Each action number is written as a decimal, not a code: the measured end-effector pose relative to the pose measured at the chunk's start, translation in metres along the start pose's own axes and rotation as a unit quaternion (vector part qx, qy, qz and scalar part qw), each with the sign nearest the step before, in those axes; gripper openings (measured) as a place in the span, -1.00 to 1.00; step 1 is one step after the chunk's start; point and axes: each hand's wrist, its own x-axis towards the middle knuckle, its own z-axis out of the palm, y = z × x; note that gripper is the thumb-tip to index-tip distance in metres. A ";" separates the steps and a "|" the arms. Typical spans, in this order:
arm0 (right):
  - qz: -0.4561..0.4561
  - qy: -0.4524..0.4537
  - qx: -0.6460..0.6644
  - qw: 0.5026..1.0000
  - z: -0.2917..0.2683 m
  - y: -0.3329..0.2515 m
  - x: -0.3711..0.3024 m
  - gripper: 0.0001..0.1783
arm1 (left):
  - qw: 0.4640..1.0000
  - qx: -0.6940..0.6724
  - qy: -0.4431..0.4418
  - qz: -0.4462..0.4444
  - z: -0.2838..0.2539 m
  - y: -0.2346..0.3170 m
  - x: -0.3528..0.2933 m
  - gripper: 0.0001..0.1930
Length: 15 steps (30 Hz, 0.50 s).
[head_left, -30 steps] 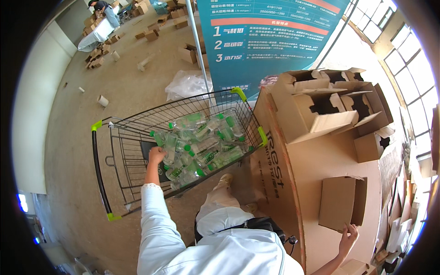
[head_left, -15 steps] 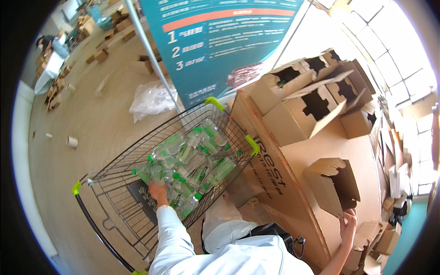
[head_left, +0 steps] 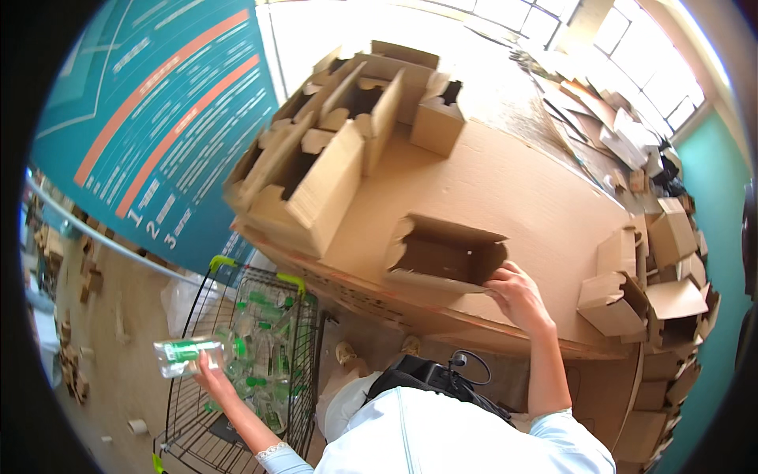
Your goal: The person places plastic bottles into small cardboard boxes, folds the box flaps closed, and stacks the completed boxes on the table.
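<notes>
My left hand (head_left: 212, 378) is wrapped round a clear plastic bottle (head_left: 189, 355) with a green cap and green label. The bottle lies sideways in the air above the shopping cart (head_left: 183, 407), whose wire basket holds several more bottles (head_left: 264, 347) of the same kind. On the large cardboard surface (head_left: 545, 213) in front of me stands an open cardboard box (head_left: 442, 276), its inside brown and bare. My right hand (head_left: 517, 296) pinches the near right corner of this box between thumb and fingers.
Several open boxes (head_left: 339, 170) stand grouped at the far left of the cardboard surface. More cardboard boxes (head_left: 655, 292) are piled at the right, by a teal wall. A tall teal banner (head_left: 166, 142) rises behind the cart. Clear plastic film (head_left: 180, 306) lies on the floor.
My left hand has lifted a bottle out of the cart. My view has swung right, toward the cardboard surface. My right hand still holds the box, whose opening now faces up more.
</notes>
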 end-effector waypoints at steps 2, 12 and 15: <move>0.000 0.000 0.008 1.000 -0.003 0.001 -0.004 -0.93 | 0.991 -0.068 -0.118 0.001 0.092 0.038 -0.028 -0.27; -0.016 -0.041 0.027 0.999 -0.019 0.027 -0.018 -0.96 | 0.671 0.200 -0.702 0.133 0.416 0.092 -0.209 -0.34; -0.033 -0.015 0.032 0.999 -0.014 0.040 -0.019 -0.97 | 0.535 0.311 -0.752 0.228 0.433 0.071 -0.223 -0.31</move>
